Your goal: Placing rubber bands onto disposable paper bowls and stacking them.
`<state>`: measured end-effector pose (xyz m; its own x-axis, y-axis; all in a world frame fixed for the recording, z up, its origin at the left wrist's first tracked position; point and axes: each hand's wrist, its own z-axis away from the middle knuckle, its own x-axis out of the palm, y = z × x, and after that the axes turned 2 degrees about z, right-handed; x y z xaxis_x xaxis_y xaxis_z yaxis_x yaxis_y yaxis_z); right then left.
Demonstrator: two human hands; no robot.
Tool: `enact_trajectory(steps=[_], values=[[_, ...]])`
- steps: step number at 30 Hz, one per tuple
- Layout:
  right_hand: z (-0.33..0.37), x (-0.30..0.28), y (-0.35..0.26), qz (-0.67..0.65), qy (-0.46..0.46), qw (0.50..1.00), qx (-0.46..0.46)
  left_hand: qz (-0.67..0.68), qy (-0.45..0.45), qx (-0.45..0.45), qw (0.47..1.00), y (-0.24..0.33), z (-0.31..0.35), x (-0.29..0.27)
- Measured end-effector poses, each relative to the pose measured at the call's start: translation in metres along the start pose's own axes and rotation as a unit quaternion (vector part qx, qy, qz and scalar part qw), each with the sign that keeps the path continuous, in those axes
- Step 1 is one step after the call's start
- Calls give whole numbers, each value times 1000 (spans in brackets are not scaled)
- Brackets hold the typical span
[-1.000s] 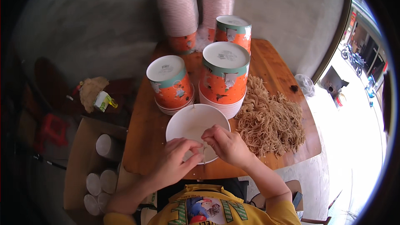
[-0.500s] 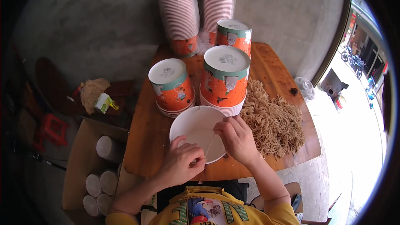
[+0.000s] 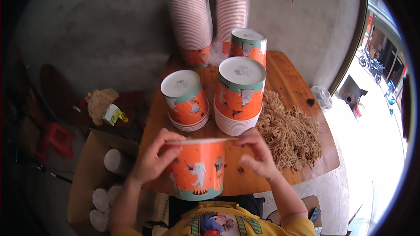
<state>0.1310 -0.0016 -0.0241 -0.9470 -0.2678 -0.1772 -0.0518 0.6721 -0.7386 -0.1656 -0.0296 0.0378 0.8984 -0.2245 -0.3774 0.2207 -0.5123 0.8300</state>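
An orange paper bucket with a green lower band and animal figures stands upright in the air over the table's near edge. My left hand grips it at the left of its rim, fingers on top and thumb against the side. At the right of the rim, a thin tan cord runs to the curled fingers of my right hand, whose thumb is held away from the bucket. The bucket's inside is hidden from here. To the right, a heap of tan cords lies on the table.
Upside-down bucket stacks stand beyond my hands, one at left, one at centre and one behind. Two tall plastic-wrapped stacks rise by the wall. A cardboard box holding pale round containers stands left of the wooden table.
The bucket has come nearer to me and tipped from mouth facing me to upright, showing its orange side. My left hand has moved from the cord to the rim.
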Motion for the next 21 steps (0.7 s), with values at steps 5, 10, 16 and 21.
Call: enact_trajectory(steps=[5, 10, 16, 21], values=[[-44, 43, -12, 133, -118, 984, -20, 115, 83, -99, 985, -22, -59, -58], [-132, 71, 4, 182, 48, 982, -11, 274, 92, -112, 951, -59, -138, -120], [-199, 71, 33, 387, 133, 912, 40, 307, 150, 55, 938, -116, -143, -106], [-230, 75, 47, 505, 98, 853, 87, 39, 171, 184, 967, -128, -123, -54]])
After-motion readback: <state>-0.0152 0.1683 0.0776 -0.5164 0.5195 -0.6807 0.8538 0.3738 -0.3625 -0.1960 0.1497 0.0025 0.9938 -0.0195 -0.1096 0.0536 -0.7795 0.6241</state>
